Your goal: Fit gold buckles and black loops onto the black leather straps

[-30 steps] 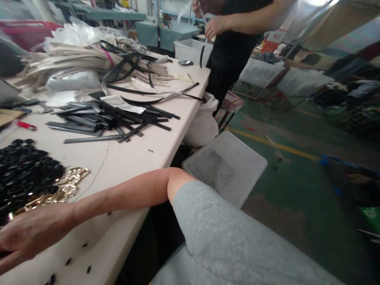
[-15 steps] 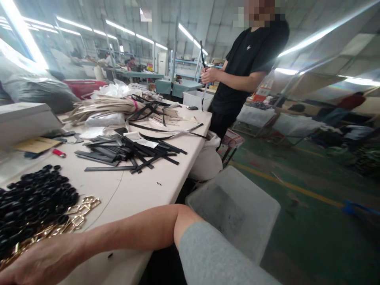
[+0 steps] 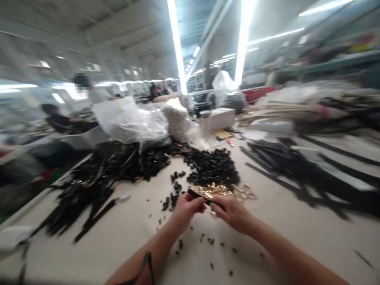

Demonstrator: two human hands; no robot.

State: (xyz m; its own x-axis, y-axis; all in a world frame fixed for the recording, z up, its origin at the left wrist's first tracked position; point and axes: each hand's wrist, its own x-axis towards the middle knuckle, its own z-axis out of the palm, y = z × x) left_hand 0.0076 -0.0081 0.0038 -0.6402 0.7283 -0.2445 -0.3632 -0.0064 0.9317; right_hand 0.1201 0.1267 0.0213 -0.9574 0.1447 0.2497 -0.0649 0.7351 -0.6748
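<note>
1. Centre of the frame: the left hand pinches a black strap; the right hand seems closed on its other end, blurred.
2. Gold buckles lie just beyond.
3. Apparent step: two-handed strap handling; the next move likely calls for steady fingertips.

1 black strip slants down rightward; its right end hidden.

Fingers partly hide the black strip; dark straps blur
</note>
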